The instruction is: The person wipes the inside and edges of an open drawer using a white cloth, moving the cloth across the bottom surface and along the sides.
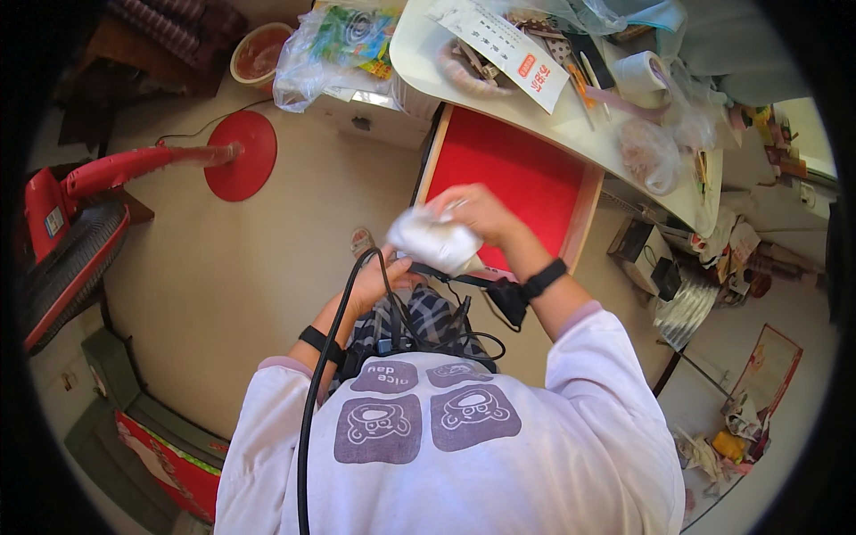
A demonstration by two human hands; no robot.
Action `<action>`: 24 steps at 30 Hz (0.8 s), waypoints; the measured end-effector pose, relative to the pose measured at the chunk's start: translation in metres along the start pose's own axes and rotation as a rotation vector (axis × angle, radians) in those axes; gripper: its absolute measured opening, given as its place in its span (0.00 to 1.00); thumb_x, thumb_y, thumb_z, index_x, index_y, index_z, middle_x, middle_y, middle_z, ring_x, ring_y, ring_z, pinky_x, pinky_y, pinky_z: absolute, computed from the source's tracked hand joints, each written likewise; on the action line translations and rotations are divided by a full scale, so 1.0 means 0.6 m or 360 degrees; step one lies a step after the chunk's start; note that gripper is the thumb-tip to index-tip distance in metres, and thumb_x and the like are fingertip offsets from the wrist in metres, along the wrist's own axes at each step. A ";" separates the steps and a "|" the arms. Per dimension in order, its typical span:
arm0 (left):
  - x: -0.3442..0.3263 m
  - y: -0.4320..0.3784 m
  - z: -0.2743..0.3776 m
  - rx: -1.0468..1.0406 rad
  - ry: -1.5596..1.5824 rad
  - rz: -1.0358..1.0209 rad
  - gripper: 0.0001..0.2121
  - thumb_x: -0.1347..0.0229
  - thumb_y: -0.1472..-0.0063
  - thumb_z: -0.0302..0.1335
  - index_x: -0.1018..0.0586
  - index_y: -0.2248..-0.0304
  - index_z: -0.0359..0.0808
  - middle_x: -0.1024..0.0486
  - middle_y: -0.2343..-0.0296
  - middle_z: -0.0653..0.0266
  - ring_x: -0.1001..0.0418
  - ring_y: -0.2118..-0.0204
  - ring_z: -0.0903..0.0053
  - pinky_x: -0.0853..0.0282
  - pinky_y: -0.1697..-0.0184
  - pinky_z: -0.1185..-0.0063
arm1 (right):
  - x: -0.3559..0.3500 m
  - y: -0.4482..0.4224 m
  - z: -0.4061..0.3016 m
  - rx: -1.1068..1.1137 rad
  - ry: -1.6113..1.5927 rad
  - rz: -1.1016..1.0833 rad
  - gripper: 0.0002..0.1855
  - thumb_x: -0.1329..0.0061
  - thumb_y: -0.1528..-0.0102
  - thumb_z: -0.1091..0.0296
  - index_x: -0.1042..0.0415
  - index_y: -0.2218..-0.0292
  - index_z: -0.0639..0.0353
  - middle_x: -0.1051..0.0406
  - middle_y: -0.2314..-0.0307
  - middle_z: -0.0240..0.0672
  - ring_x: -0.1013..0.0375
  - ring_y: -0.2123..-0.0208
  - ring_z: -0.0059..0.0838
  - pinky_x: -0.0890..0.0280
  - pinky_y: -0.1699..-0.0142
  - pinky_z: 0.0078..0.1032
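Note:
My right hand (pixel 478 210) holds a crumpled white item (pixel 431 237) in its fingertips, over the front of an open drawer. Motion blur hides whether it is cloth, tissue or a thin bag. Red lining covers the bottom of the drawer (pixel 498 180), which has pale wooden sides. Just below the white item, my left hand (pixel 381 279) is at the drawer's front left corner, thumb towards its front edge. The white item and a black cable partly hide that hand, so its grip is unclear.
Above the drawer, the white tabletop (pixel 418 57) bears a round basket (pixel 461 67), a printed paper strip (pixel 505 53), a tape roll (pixel 638 70) and plastic bags. A red standing fan (pixel 241 155) is at left. A black cable (pixel 321 361) runs down my front.

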State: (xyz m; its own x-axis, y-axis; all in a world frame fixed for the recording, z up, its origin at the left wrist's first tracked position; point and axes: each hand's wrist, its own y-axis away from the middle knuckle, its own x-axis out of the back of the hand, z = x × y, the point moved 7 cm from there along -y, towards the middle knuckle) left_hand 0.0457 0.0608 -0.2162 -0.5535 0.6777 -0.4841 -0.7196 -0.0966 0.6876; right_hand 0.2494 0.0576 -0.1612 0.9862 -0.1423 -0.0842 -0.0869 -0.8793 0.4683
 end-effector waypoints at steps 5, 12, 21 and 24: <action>-0.008 -0.002 0.010 -0.0037 -0.0040 -0.0033 0.37 0.45 0.39 0.40 0.52 0.37 0.39 0.30 0.52 0.54 0.25 0.57 0.70 0.29 0.55 0.77 | 0.145 0.070 -0.010 0.0336 0.0614 0.0700 0.13 0.49 0.54 0.78 0.23 0.64 0.56 0.25 0.66 0.37 0.26 0.62 0.33 0.34 0.55 0.29; -0.002 0.002 0.010 -0.0019 -0.0080 -0.0014 0.37 0.46 0.38 0.41 0.52 0.37 0.41 0.28 0.55 0.53 0.25 0.56 0.70 0.30 0.55 0.77 | 0.084 0.109 -0.044 0.0050 0.2325 0.0678 0.17 0.39 0.59 0.62 0.23 0.65 0.53 0.36 0.50 0.40 0.45 0.42 0.44 0.52 0.41 0.49; 0.005 0.005 0.007 -0.0030 -0.0117 0.0019 0.36 0.46 0.38 0.40 0.51 0.37 0.41 0.28 0.55 0.53 0.25 0.56 0.70 0.31 0.54 0.77 | 0.033 0.094 -0.098 0.0716 0.1903 0.0791 0.09 0.49 0.56 0.71 0.25 0.68 0.54 0.28 0.73 0.35 0.31 0.66 0.38 0.38 0.56 0.33; 0.000 0.003 0.011 -0.0028 -0.0110 0.0003 0.36 0.45 0.38 0.40 0.51 0.37 0.41 0.28 0.54 0.54 0.25 0.55 0.69 0.30 0.54 0.77 | -0.014 0.057 -0.013 0.0622 0.1235 0.0275 0.11 0.50 0.51 0.70 0.25 0.63 0.55 0.27 0.67 0.37 0.29 0.62 0.41 0.35 0.54 0.33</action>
State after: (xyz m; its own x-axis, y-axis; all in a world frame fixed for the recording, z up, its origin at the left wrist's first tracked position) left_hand 0.0471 0.0654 -0.2117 -0.5250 0.7261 -0.4440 -0.7263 -0.1103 0.6785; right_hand 0.2393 0.0320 -0.1378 0.7599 -0.0637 0.6469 -0.1451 -0.9867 0.0733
